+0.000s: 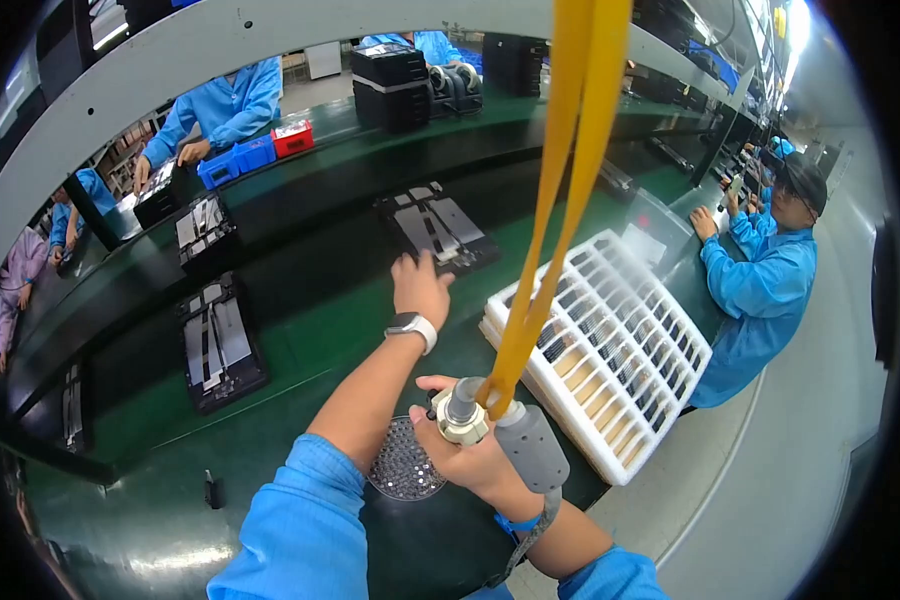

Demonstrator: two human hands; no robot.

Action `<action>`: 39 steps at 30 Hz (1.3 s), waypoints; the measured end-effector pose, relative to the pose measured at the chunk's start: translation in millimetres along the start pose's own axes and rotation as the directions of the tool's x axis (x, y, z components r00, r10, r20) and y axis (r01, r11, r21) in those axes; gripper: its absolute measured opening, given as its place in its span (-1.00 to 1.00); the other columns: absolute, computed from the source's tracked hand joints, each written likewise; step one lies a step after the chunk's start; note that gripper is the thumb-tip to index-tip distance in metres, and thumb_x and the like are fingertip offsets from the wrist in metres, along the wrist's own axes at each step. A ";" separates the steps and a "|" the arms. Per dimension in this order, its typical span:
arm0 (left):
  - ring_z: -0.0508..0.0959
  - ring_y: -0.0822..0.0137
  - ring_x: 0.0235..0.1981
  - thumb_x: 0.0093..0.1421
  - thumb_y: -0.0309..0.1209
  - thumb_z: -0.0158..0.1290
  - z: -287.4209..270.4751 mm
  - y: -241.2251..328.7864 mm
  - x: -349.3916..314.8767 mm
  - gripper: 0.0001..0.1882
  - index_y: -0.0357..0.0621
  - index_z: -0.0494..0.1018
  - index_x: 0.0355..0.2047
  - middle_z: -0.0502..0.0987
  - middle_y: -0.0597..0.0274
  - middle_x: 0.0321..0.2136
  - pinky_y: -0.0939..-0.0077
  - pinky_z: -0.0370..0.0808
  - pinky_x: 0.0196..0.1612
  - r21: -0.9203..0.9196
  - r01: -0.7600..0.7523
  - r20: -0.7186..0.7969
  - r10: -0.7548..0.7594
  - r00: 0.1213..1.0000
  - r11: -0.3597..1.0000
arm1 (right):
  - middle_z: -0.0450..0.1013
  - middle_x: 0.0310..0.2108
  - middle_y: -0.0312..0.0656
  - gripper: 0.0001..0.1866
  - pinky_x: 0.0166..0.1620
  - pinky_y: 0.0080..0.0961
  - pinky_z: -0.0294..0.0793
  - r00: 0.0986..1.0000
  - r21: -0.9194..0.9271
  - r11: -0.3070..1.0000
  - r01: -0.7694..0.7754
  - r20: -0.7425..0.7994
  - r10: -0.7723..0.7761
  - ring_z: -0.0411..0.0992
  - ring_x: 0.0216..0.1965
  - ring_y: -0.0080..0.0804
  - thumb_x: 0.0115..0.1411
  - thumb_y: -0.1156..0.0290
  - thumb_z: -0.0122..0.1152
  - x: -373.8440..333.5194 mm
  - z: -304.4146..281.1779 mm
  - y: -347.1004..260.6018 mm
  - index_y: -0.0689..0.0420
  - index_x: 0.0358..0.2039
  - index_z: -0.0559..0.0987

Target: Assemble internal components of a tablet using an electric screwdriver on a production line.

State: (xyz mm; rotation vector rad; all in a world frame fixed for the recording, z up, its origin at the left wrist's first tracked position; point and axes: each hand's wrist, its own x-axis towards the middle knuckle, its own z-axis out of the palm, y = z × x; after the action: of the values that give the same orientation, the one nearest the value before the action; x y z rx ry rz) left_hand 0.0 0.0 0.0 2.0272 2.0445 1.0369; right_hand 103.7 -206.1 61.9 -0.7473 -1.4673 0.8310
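My left hand, with a watch on its wrist, reaches forward with fingers stretched apart. Its fingertips rest at the near edge of a flat black tray-like unit with grey panels and dark strips. Closer to me, my right hand is wrapped round a grey electric screwdriver with a cream collar. A yellow strap holds the screwdriver from above. Partly behind my right hand lies a round dish full of small shiny pieces, probably screws.
A white grid crate stands right of my hands. Similar black units lie along the belt to the left. A small black part is at lower left. Blue bins and a red bin sit across; co-workers work around.
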 end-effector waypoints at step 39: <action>0.42 0.28 -0.53 0.20 -0.56 0.11 -328.8 -108.4 -351.6 -0.71 -0.38 0.48 -0.05 0.46 0.11 -0.38 0.43 0.35 -0.44 0.005 0.417 -0.222 -0.405 0.887 0.909 | 0.44 -0.53 -0.22 -0.79 -0.56 -0.65 0.36 0.930 0.318 0.878 -0.357 0.206 0.304 0.39 -0.60 -0.58 0.09 0.63 0.25 -41.6 68.6 -2.3 0.26 -0.24 0.49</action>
State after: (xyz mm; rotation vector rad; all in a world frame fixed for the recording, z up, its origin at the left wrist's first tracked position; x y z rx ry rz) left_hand -215.7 -439.8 59.0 1.4437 2.4844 1.1604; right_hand 37.9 -246.8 40.8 -0.6822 -1.2846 1.4009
